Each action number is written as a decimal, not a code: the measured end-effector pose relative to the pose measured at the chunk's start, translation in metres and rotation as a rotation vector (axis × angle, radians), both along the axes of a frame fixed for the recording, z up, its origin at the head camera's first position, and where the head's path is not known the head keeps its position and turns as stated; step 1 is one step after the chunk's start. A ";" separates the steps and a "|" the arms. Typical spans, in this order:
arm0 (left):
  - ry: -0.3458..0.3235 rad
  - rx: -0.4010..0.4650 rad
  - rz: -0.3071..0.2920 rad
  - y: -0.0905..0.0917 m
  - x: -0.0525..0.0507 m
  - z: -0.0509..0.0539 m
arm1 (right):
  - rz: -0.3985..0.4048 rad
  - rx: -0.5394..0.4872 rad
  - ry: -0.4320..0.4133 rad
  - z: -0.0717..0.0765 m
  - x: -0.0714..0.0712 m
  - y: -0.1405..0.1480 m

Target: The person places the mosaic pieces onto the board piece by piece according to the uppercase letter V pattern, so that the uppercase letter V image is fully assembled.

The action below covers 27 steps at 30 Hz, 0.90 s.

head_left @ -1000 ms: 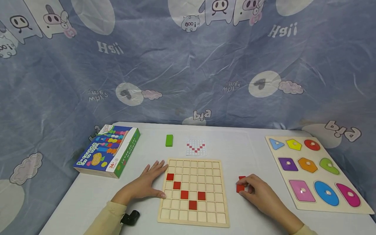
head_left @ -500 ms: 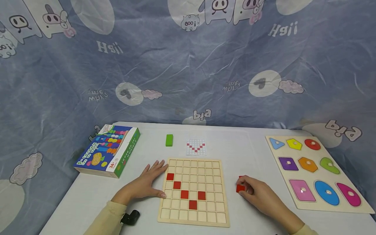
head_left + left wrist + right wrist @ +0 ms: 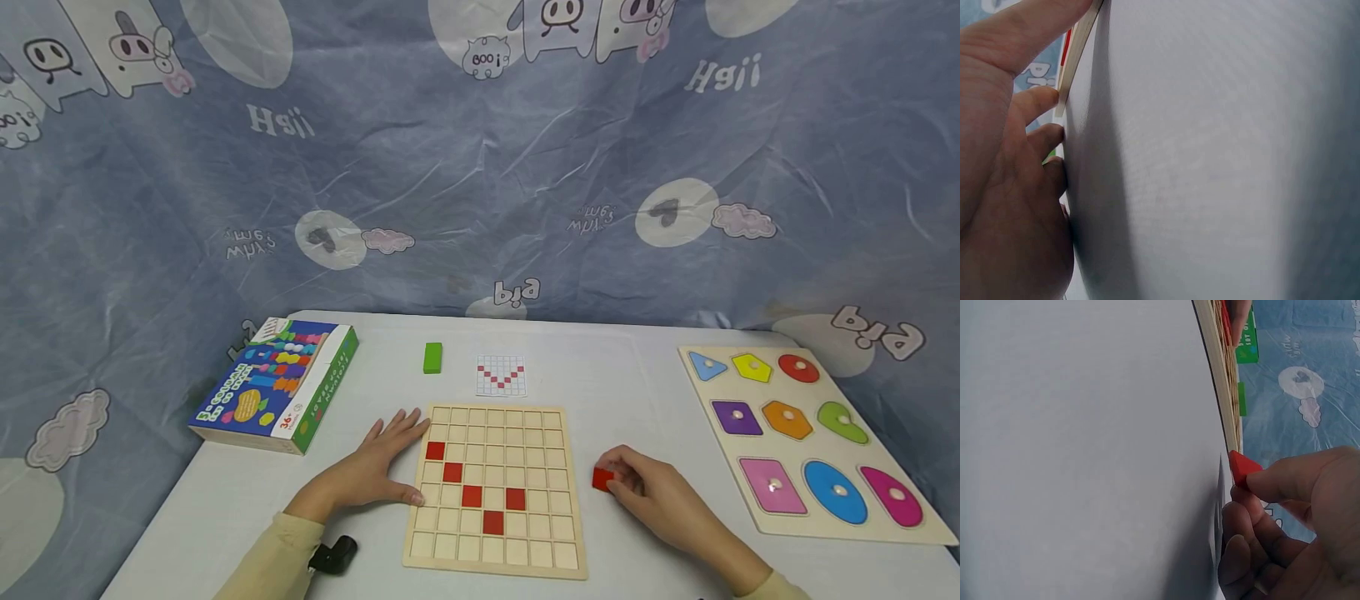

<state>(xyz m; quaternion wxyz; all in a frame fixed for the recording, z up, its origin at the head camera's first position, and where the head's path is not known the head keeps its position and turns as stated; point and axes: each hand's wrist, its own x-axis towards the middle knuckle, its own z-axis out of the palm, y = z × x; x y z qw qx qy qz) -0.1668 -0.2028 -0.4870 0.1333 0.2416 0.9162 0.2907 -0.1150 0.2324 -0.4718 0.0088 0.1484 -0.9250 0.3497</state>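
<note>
My left hand (image 3: 372, 469) lies on the table with fingers spread. Its thumb and fingertips touch the left edge of the wooden grid board (image 3: 534, 457). Several red square tiles (image 3: 472, 497) sit in the board's cells, stepping down to the right and then up one. To the right of the board, my right hand (image 3: 654, 493) pinches a single red square tile (image 3: 602, 479) between thumb and fingers. In the right wrist view that tile (image 3: 1243, 467) stands tilted just above the white tabletop, its lower part covered by the thumb.
Behind the board lies a small pattern card (image 3: 501, 376) with a red V, beside a green block (image 3: 432, 358). A colourful box (image 3: 277, 383) stands at left. A shape puzzle board (image 3: 813, 450) lies at right. A small black object (image 3: 334, 557) is near the left sleeve.
My right hand has moved slightly left, bringing the pinched red tile towards the board. Another red tile, seen behind the fingers earlier, is out of sight now. The left hand has stayed still.
</note>
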 end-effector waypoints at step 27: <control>0.005 0.003 0.000 0.000 -0.001 0.000 | 0.046 -0.078 0.051 0.000 -0.005 -0.035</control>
